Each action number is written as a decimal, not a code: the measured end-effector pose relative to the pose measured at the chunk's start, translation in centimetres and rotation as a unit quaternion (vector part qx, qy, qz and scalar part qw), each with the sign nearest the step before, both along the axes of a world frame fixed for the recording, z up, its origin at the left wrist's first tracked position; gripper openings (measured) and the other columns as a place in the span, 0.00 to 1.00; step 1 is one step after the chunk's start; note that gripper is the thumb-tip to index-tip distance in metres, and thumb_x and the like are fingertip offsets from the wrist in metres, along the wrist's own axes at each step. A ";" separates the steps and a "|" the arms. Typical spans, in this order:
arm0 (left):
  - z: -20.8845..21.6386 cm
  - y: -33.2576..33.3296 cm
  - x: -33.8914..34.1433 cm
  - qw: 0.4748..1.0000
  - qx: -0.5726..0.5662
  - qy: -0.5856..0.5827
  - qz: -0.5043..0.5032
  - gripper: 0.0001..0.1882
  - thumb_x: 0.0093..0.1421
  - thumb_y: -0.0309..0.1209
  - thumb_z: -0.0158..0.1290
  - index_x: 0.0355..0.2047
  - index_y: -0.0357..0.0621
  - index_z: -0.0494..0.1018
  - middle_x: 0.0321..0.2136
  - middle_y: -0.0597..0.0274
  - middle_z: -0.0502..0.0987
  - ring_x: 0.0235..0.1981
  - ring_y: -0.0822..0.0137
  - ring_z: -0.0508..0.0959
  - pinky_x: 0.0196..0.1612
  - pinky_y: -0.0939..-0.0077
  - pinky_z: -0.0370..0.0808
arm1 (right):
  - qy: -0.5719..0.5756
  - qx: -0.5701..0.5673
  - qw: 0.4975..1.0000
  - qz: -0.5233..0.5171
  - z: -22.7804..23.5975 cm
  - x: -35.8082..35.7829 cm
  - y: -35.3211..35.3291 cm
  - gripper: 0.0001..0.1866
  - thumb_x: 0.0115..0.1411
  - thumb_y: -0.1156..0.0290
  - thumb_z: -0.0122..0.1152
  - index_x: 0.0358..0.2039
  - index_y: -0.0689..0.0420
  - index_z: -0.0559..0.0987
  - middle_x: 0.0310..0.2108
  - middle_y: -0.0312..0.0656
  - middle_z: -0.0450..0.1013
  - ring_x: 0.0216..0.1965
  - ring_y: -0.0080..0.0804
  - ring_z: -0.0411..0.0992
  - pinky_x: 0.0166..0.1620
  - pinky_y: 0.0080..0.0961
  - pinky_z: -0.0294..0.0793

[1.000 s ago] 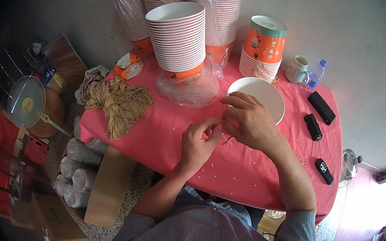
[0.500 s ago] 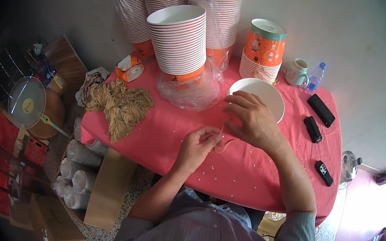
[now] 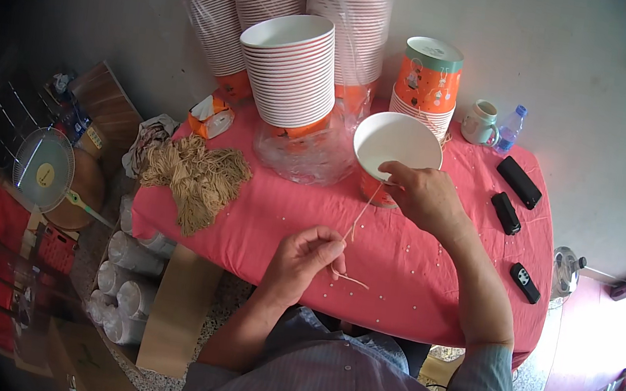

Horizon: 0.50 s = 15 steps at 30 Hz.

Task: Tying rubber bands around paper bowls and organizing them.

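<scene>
My left hand [image 3: 307, 259] pinches a thin beige string [image 3: 361, 215] between thumb and fingertips. A short tail of the string hangs below that hand. From there the string runs up in a straight line to my right hand [image 3: 431, 200]. The right hand's fingers close at the near rim of a white-lined, orange paper bucket [image 3: 398, 139]; its index finger reaches inside the rim. Exactly how the string meets the rim is hidden by the fingers. The bucket stands slightly tilted on the pink cloth-covered table [image 3: 275, 246].
A tall stack of paper buckets [image 3: 289, 75] stands behind, near plastic-wrapped stacks. A tangled heap of string [image 3: 193, 181] lies left. Upside-down orange buckets [image 3: 427, 84], a mug [image 3: 480, 124], a plastic bottle [image 3: 510, 130] and black devices [image 3: 519, 182] are to the right. Small white bits dot the cloth.
The bucket has shifted left and tipped. My right hand has closed at its rim; my left hand has moved down and toward me, stretching the string straight between them.
</scene>
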<state>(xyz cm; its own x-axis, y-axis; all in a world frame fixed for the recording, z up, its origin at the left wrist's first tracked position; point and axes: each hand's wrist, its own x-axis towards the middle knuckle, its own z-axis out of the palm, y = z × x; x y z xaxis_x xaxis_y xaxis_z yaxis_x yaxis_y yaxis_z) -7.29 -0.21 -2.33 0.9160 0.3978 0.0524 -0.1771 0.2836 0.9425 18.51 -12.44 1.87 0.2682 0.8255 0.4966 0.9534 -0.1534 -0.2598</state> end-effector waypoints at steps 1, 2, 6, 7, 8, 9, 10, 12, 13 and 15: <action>0.9 0.1 0.2 1.000 0.001 -0.001 0.001 0.08 0.77 0.30 0.58 0.46 0.37 0.79 0.30 0.63 0.83 0.31 0.75 0.81 0.38 0.78 0.79 | -0.001 0.001 1.000 0.001 0.1 0.0 -0.1 0.13 0.63 0.71 0.70 0.49 0.52 0.85 0.32 0.47 0.85 0.36 0.50 0.85 0.40 0.47 0.85; 1.9 0.3 0.5 1.000 0.005 -0.012 0.002 0.08 0.77 0.31 0.58 0.45 0.38 0.79 0.29 0.64 0.83 0.30 0.75 0.81 0.37 0.78 0.79 | 0.002 -0.015 1.000 0.009 0.2 0.0 -0.2 0.13 0.64 0.71 0.69 0.49 0.52 0.86 0.32 0.47 0.85 0.36 0.50 0.85 0.41 0.47 0.85; 5.8 1.3 2.6 0.995 0.088 -0.024 0.027 0.08 0.76 0.31 0.57 0.44 0.38 0.79 0.28 0.66 0.82 0.29 0.77 0.80 0.35 0.80 0.78 | 0.014 -0.044 0.999 0.024 0.7 0.2 -0.7 0.13 0.64 0.70 0.70 0.50 0.53 0.85 0.35 0.46 0.85 0.39 0.49 0.85 0.42 0.46 0.84; 7.0 1.5 3.3 0.992 0.121 -0.016 0.039 0.08 0.76 0.29 0.57 0.44 0.36 0.78 0.28 0.67 0.81 0.29 0.78 0.80 0.34 0.81 0.77 | 0.012 -0.042 0.999 0.022 1.0 0.1 -0.9 0.13 0.64 0.70 0.70 0.50 0.53 0.85 0.35 0.46 0.85 0.39 0.49 0.85 0.42 0.46 0.84; 7.7 1.9 4.1 0.991 0.124 -0.018 0.036 0.08 0.76 0.29 0.57 0.44 0.36 0.78 0.28 0.67 0.81 0.29 0.78 0.80 0.34 0.81 0.77 | 0.042 -0.041 0.998 0.019 1.2 0.0 -1.2 0.14 0.64 0.69 0.72 0.50 0.53 0.85 0.38 0.44 0.86 0.40 0.48 0.85 0.43 0.45 0.85; 8.4 2.3 4.6 0.981 0.188 -0.002 0.040 0.08 0.75 0.28 0.57 0.44 0.34 0.78 0.28 0.67 0.81 0.29 0.77 0.81 0.34 0.81 0.77 | 0.073 -0.040 0.996 0.017 1.6 -0.2 -1.4 0.14 0.64 0.67 0.73 0.49 0.52 0.85 0.41 0.42 0.87 0.42 0.48 0.86 0.45 0.43 0.85; 9.0 2.5 5.1 0.967 0.251 0.014 0.043 0.08 0.75 0.27 0.57 0.44 0.33 0.78 0.28 0.67 0.82 0.30 0.77 0.81 0.34 0.81 0.77 | 0.072 -0.037 0.997 0.016 2.0 -0.6 -1.4 0.14 0.64 0.67 0.73 0.49 0.52 0.85 0.41 0.42 0.87 0.42 0.48 0.86 0.45 0.43 0.85; 10.4 2.4 6.1 0.950 0.307 0.006 0.065 0.07 0.74 0.25 0.58 0.43 0.31 0.79 0.29 0.64 0.83 0.31 0.76 0.84 0.35 0.79 0.78 | 0.095 0.067 0.990 0.074 3.2 -1.8 -1.5 0.18 0.63 0.68 0.74 0.54 0.54 0.85 0.45 0.46 0.87 0.47 0.48 0.86 0.49 0.42 0.85; 11.6 2.2 6.3 0.925 0.374 -0.009 0.062 0.06 0.73 0.24 0.58 0.43 0.31 0.79 0.28 0.62 0.84 0.31 0.76 0.84 0.34 0.78 0.79 | 0.139 0.101 0.980 0.102 4.0 -2.4 -1.7 0.19 0.64 0.71 0.74 0.55 0.57 0.85 0.47 0.48 0.86 0.48 0.44 0.86 0.52 0.39 0.85; 13.4 1.7 6.8 0.889 0.457 -0.012 0.042 0.05 0.72 0.22 0.58 0.44 0.32 0.79 0.30 0.65 0.84 0.32 0.81 0.81 0.36 0.81 0.77 | 0.175 0.156 0.965 0.120 3.6 -2.8 -1.2 0.16 0.65 0.71 0.73 0.52 0.58 0.86 0.44 0.48 0.87 0.43 0.44 0.86 0.47 0.38 0.84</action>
